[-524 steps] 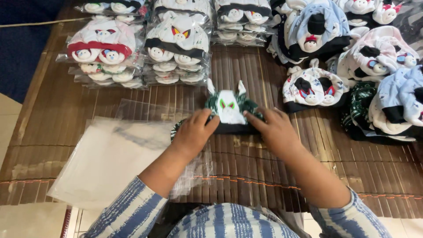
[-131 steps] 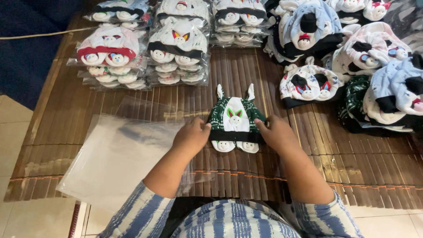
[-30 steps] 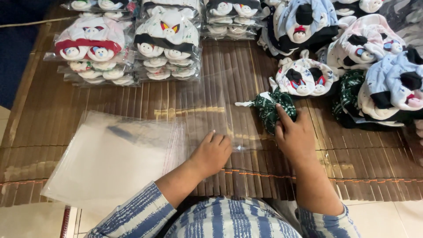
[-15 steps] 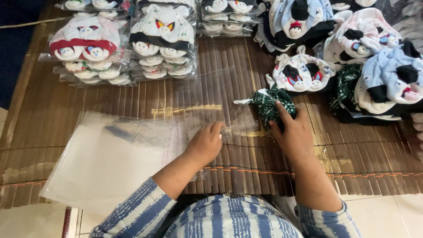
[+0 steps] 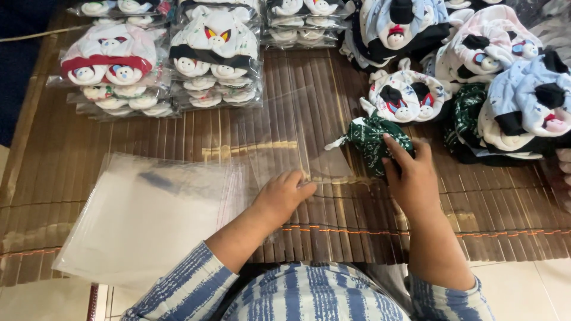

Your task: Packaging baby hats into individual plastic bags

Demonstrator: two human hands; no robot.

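My right hand (image 5: 410, 175) grips a folded dark green patterned hat (image 5: 372, 139) with white ear tips, resting on the bamboo mat (image 5: 357, 220). My left hand (image 5: 282, 193) presses its fingers on the near edge of a single clear plastic bag (image 5: 291, 139) that lies flat in the middle of the mat, just left of the green hat. Both forearms wear blue-and-white striped sleeves.
A stack of empty clear bags (image 5: 148, 214) lies at the near left. Bagged animal-face hats (image 5: 163, 65) are stacked at the far left and centre. Loose hats in white, pink, blue and green (image 5: 476, 71) are heaped at the far right.
The green hat, earlier spread flat under both hands, is now folded and held at the right by my right hand. My left hand has shifted onto a clear bag drawn from the stack.
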